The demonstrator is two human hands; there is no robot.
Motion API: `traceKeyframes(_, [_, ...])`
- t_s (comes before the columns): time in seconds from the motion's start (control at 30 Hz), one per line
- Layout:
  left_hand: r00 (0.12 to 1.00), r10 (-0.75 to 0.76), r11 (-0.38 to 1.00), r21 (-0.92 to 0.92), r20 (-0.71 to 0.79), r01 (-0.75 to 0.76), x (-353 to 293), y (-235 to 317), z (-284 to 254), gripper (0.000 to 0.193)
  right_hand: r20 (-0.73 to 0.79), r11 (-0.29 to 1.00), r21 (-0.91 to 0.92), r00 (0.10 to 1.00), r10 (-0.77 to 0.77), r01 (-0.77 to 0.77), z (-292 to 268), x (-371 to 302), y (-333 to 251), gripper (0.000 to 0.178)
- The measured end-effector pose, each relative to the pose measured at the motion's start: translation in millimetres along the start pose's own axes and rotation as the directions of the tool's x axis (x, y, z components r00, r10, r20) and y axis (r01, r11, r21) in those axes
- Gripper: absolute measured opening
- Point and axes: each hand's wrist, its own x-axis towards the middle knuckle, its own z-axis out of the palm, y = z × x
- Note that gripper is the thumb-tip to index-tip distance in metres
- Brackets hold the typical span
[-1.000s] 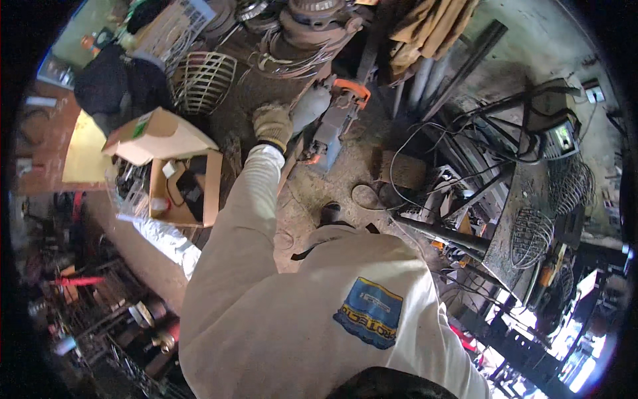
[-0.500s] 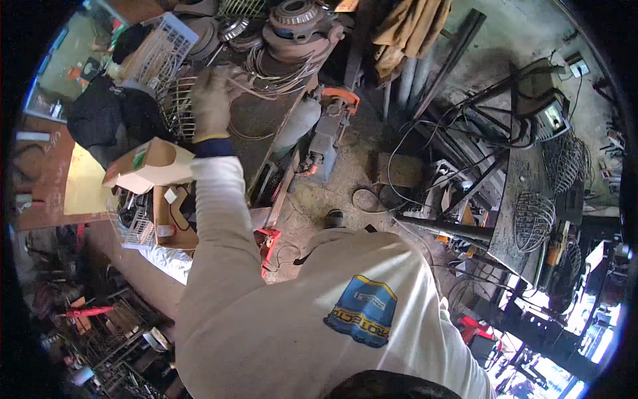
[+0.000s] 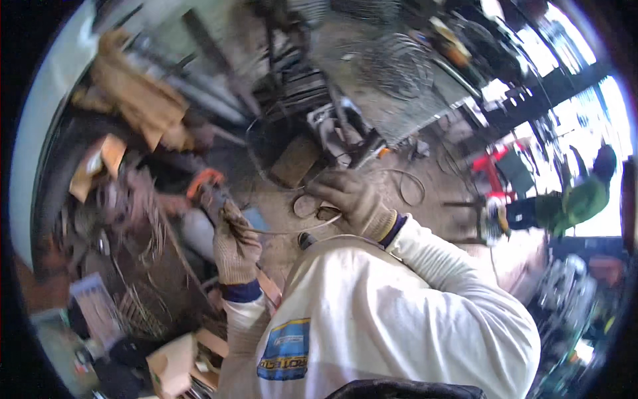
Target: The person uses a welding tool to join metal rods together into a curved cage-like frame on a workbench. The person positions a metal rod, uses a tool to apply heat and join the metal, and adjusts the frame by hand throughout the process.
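left hand [image 3: 236, 247] gloved, fist closed on thin wire [image 3: 286, 232] end | right hand [image 3: 352, 199] gloved, gripped other end | wire stretched taut between hands above cluttered floor [image 3: 412, 173], likely for straightening

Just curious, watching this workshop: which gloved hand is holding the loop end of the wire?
The right hand: the wire curls into a loop beside it, while the left hand pinches the straighter end, lower down.

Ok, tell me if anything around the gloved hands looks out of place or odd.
Nothing clearly damaged or spilled. The left hand and right hand, both gloved, hold a thin wire bent between them. Loose wire loops and scrap lie about the dirt floor, untidy but blurred.
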Motion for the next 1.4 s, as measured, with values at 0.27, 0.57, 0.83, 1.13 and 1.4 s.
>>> traceKeyframes(0.27, [0.940, 0.026, 0.748, 0.630, -0.340, 0.208, 67, -110, 17, 0.028, 0.046, 0.660, 0.528, 0.794, 0.606, -0.534, -65, -105, 38, 0.028])
traceKeyframes(0.57, [0.971, -0.231, -0.094, 0.992, 0.059, -0.083, 108, -252, 50, 0.033, 0.276, 0.315, 0.552, 0.526, 0.804, -0.772, -153, -203, 128, 0.036])
traceKeyframes(0.83, [0.989, -0.135, -0.357, 0.928, 0.065, -0.110, 139, -328, 62, 0.028, 0.384, 0.076, 0.751, 0.527, 0.758, -0.656, -208, -251, 194, 0.044])
traceKeyframes(1.13, [0.981, -0.013, -0.532, 0.829, 0.193, -0.170, 201, -330, 111, 0.026, 0.081, 0.506, 0.442, 0.594, 0.800, -0.741, -224, -181, 265, 0.034])
traceKeyframes(1.4, [0.792, 0.103, -0.769, 0.553, 0.602, -0.321, 301, -306, 81, 0.021, -0.049, 0.609, 0.219, 0.615, 0.787, -0.762, -232, -85, 351, 0.039])
